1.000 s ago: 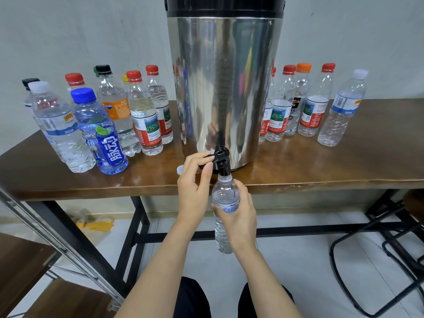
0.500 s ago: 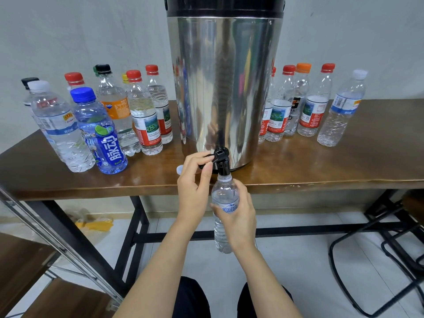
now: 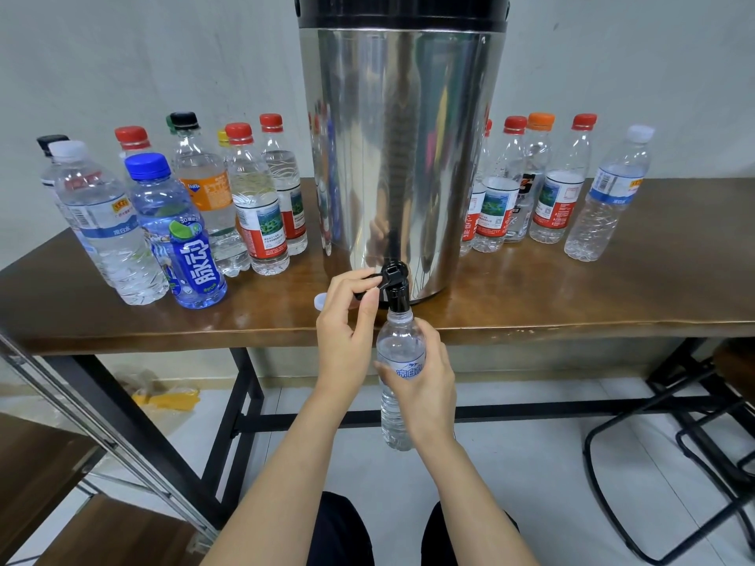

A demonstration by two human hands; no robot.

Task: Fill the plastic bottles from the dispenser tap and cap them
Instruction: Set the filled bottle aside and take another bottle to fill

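Bottle (image 3: pixel 398 349), clear ribbed plastic, gripped by right hand (image 3: pixel 425 386); left hand (image 3: pixel 347 337) pinches black tap (image 3: pixel 394 285)

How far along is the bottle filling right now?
Done: the capped bottles left of the dispenser look filled. In hand: the right hand holds an uncapped bottle under the tap while the left hand pinches the tap lever. Left: capping it with the loose cap on the table; the right-side bottles look empty.
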